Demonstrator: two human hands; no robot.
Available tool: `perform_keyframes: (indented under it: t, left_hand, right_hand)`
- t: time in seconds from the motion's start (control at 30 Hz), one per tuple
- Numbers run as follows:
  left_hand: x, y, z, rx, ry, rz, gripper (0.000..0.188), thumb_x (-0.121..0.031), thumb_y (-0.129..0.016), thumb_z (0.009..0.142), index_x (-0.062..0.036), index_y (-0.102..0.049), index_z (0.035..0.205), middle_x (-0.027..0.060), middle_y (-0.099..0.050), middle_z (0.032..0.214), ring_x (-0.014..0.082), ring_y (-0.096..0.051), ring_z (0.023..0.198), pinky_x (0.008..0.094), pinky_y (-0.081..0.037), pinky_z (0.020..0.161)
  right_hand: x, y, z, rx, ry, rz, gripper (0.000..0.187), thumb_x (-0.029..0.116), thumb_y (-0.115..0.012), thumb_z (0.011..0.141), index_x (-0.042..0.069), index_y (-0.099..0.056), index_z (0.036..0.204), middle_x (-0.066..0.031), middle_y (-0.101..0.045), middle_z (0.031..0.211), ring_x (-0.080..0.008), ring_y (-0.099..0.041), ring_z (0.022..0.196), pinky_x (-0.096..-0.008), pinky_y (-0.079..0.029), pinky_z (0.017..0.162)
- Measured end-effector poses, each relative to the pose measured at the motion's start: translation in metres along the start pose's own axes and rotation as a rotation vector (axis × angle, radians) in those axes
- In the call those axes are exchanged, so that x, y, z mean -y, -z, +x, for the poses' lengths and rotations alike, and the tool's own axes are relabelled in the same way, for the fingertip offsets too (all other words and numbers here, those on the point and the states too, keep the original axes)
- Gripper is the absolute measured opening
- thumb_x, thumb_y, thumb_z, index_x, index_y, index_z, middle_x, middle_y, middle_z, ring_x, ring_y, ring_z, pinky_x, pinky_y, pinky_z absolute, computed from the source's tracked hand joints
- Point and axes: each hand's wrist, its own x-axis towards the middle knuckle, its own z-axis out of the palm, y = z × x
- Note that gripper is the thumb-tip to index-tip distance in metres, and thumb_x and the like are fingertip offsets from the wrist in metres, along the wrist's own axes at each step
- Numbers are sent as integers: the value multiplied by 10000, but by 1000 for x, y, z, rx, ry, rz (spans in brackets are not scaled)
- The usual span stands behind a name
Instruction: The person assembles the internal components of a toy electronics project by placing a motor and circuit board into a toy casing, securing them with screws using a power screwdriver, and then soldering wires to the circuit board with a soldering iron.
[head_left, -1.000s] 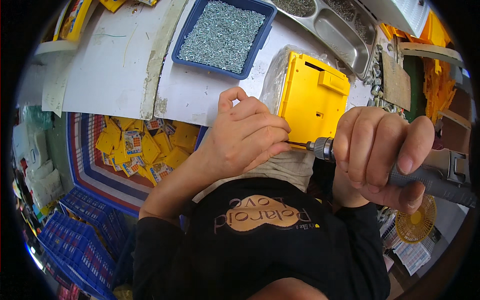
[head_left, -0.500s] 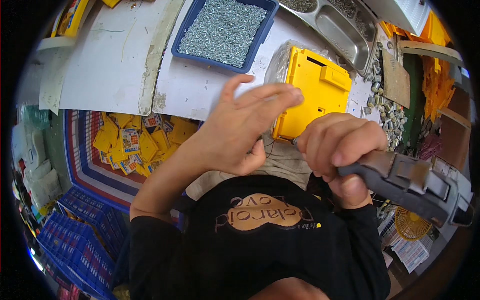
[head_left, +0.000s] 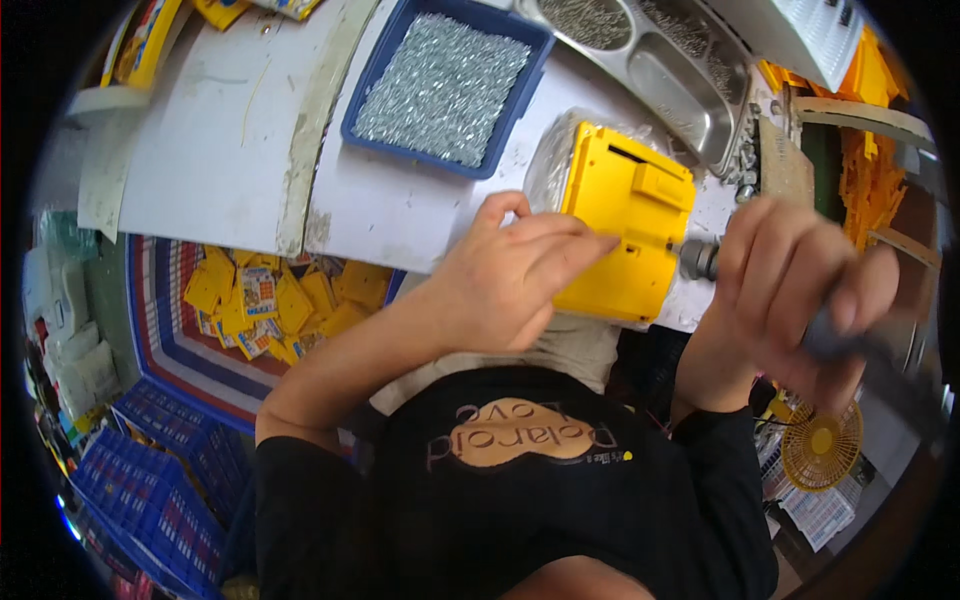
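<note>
A yellow plastic case (head_left: 605, 195) with a raised block and slots lies at the table's front edge, on or against clear plastic wrapping (head_left: 552, 160). My left hand (head_left: 515, 275) reaches over its left side. The fingers are pinched together, their tips near a small slot in the case; anything between them is too small to make out. In my right hand (head_left: 790, 275) is a power screwdriver (head_left: 698, 260), its grey nose pointing left with the tip at the case's right part, close to my left fingertips. The tool's dark body (head_left: 890, 380) is smeared by motion.
A blue tray (head_left: 490, 150) full of silvery screws stands behind my left hand. Back right is a steel compartment tray (head_left: 690, 110) of small metal parts. Low left, a striped basket (head_left: 150, 330) holds yellow pieces; blue crates (head_left: 150, 490) stand nearer. A yellow fan (head_left: 822, 440) is right.
My right hand and the screwdriver have moved up and right, from the case's lower edge to its right part. My left fingers have drawn together and dropped to the case.
</note>
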Motion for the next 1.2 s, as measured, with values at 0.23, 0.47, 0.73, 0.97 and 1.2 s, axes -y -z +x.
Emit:
perform_keyframes:
  t: [0.23, 0.47, 0.73, 0.97, 1.2]
  left_hand:
    - [-14, -23, 8, -70, 101, 268, 384, -194, -688, 791, -77, -690, 1157, 52, -651, 1329, 148, -576, 1266, 455, -283, 918]
    - [-10, -22, 12, -65, 122, 220, 361, -197, -688, 806, -84, -694, 1150, 40, -648, 1343, 139, -582, 1262, 449, -280, 846]
    - [-10, -21, 10, -88, 125, 209, 402, -205, -697, 793, -91, -682, 1178, 36, -647, 1345, 138, -583, 1262, 441, -280, 831]
    - [-15, -23, 11, -43, 111, 270, 420, -210, -700, 799, -102, -673, 1204, 33, -629, 1368, 135, -568, 1270, 446, -275, 865]
    - [-26, -19, 20, 99, 129, 362, 489, -250, -711, 813, -157, -643, 1288, 64, -547, 1463, 222, -474, 1371, 477, -235, 984]
  right_hand:
    - [-84, 19, 18, -211, 79, 109, 229, 151, -575, 967, 10, -473, 1115, -52, -498, 668, -120, -459, 521, -290, -413, 519]
    - [-85, 17, 17, -198, -72, 31, 255, 306, -560, 993, 70, -479, 1047, -2, -479, 642, -134, -474, 561, -329, -411, 604]
    - [-88, 14, 24, -151, -79, -28, 260, 288, -601, 972, 61, -483, 1018, 2, -489, 602, -131, -466, 519, -333, -428, 597]
    - [-58, 33, 27, -78, 111, -22, 401, 401, -522, 982, 85, -540, 1228, 31, -485, 649, -106, -463, 580, -342, -420, 641]
    - [-11, 54, -43, -351, 78, -99, 339, 341, -492, 935, 76, -540, 1141, 36, -461, 616, -119, -443, 544, -319, -385, 583]
